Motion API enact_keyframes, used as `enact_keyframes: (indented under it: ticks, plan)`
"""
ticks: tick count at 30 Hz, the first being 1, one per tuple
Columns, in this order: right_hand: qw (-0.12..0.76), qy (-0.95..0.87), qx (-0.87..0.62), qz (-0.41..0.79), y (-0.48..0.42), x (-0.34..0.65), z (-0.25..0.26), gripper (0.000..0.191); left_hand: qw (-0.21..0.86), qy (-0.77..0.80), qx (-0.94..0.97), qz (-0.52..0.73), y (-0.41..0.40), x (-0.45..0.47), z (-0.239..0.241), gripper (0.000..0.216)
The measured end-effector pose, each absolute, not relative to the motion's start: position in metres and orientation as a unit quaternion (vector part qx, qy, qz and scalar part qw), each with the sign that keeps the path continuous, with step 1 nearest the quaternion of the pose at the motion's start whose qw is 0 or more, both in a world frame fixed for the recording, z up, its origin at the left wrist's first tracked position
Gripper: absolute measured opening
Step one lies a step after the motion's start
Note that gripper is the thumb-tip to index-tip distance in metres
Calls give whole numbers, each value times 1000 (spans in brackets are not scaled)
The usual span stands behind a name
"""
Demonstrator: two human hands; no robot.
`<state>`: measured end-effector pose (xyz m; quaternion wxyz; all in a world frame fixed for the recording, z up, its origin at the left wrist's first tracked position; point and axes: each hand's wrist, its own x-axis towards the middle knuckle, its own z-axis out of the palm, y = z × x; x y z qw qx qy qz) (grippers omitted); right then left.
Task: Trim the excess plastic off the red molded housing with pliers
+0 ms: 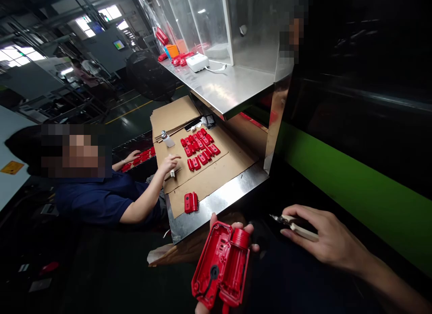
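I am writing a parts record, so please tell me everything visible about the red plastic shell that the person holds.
The red plastic shell looks like glossy moulded plastic, its hollow inner side facing up with ribs, a round black part and a cylindrical bulge along one side. The left hand grips its far end, fingertips over the edge. It hangs in the air in front of the steel bench.

A sheet of cardboard (pixel 216 174) covers most of the steel surface (pixel 236 190). A cluster of red plastic housings (pixel 200 148) lies near its middle, and a single red housing (pixel 191 202) sits close to the near edge. A co-worker in a dark blue shirt (pixel 97 199) sits at the left edge, one hand (pixel 169 162) resting on the cardboard. On the upper steel shelf (pixel 222 87) sits a white box (pixel 197 62) beside more red parts (pixel 181 58) and an orange bin (pixel 172 50).
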<state>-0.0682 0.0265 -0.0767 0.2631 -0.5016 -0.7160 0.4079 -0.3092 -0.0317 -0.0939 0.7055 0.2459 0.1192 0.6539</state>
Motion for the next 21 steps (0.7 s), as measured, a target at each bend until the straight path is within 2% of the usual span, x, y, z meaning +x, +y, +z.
enact_keyframes:
  ticks: [3, 8, 10, 18, 21]
  plan:
    - [265, -716, -505, 403, 26, -67, -77, 24, 703, 124, 251, 653, -34, -313, -98, 112]
    - [267, -717, -505, 400, 24, -67, -77, 25, 706, 211, 222, 639, -31, -311, -94, 129]
    - [270, -717, -503, 399, 23, -66, -77, 26, 708, 251, 196, 630, -23, -308, -85, 128]
    - [270, -714, -499, 411, 20, -61, -78, 31, 719, 267, 181, 616, -28, -306, -71, 104]
    - [269, -706, -494, 430, 19, -60, -79, 35, 716, 260, 179, 623, -38, -304, -74, 76]
